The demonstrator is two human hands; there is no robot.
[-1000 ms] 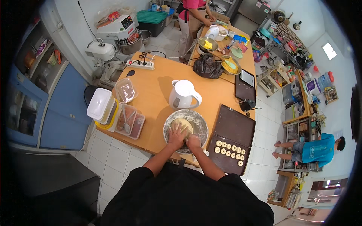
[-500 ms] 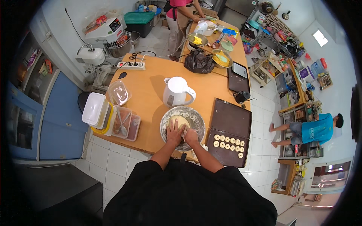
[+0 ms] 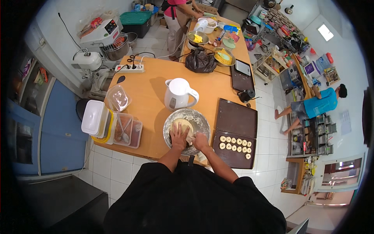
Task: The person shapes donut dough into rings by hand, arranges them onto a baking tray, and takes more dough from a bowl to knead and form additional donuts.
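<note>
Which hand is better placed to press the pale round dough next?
Probably the left hand, spread on the dough; the right hand is curled near the rim of the silver metal bowl.

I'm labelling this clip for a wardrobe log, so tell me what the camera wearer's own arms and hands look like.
The loose black sleeves look plain and end around the elbows, leaving the forearms bare. The left hand and right hand wear no gloves. No watch shows; rings would be too small to tell.
</note>
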